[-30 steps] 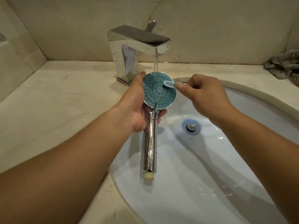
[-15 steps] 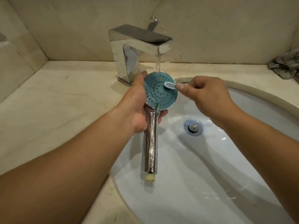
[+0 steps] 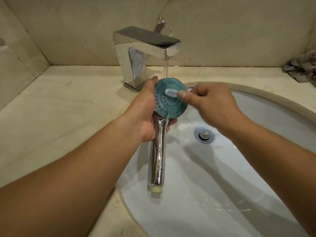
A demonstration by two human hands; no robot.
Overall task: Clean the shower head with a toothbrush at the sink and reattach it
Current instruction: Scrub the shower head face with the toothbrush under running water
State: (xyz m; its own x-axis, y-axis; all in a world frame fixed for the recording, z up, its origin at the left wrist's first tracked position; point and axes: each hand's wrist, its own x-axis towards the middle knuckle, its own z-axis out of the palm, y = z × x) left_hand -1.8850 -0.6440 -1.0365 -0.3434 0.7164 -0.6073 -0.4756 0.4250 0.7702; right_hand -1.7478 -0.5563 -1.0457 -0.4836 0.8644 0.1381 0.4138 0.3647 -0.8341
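Directly under the running faucet (image 3: 147,48), the left hand (image 3: 145,110) grips the shower head (image 3: 170,98) where its teal face meets the chrome handle, above the sink (image 3: 256,168). Against that face, the right hand (image 3: 213,106) pinches the toothbrush (image 3: 171,92), bristles touching its upper part.

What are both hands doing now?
Left hand: grips the shower head.
Right hand: pinches the toothbrush.

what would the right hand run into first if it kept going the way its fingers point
Probably the blue face of the shower head: the right hand points left, pressing the toothbrush against it. Just beyond lies the left hand, though depth is unclear.
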